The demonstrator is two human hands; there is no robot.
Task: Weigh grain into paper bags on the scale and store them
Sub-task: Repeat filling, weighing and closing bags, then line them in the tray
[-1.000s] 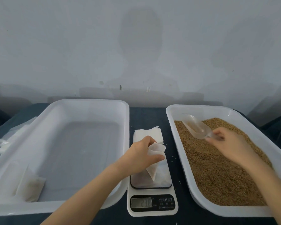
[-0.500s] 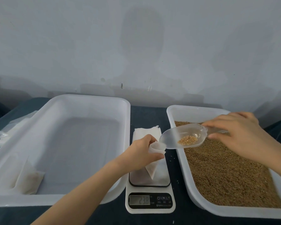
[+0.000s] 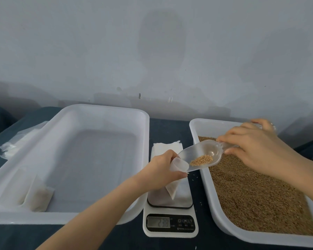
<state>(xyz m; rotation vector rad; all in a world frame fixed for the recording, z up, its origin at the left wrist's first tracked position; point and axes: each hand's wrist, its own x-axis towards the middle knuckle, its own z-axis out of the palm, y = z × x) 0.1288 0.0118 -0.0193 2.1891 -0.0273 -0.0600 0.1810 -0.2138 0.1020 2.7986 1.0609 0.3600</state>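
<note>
Since the frame half a second ago, the scoop [image 3: 201,156] has tipped lower. Its lip now meets the mouth of the paper bag [image 3: 172,191], and its small heap of grain [image 3: 201,160] has slid towards that lip.

Items I log, all placed from the scale [image 3: 170,225]:
- Surface: dark blue cloth [image 3: 170,127] under everything. A grey, blotchy wall [image 3: 152,51] rises behind it.
- On the scale's platform: the paper bag, upright. My left hand [image 3: 161,171] curls round its mouth, and the forearm crosses the near corner of the left tray.
- Above and right: the clear scoop, its handle pinched by my right hand [image 3: 257,148].
- Right: white tray [image 3: 202,123] filled with brown grain [image 3: 251,192].
- Left: white tray [image 3: 107,110], with one filled bag [image 3: 37,197] lying in its near left corner.
- Behind, touching: a stack of flat white bags [image 3: 167,147].
- Far left, beyond the left tray: crumpled clear plastic [image 3: 20,139].
- Just right, on the cloth: a few stray grains [image 3: 193,177].
- The display shows digits that I read as 238, faintly.
</note>
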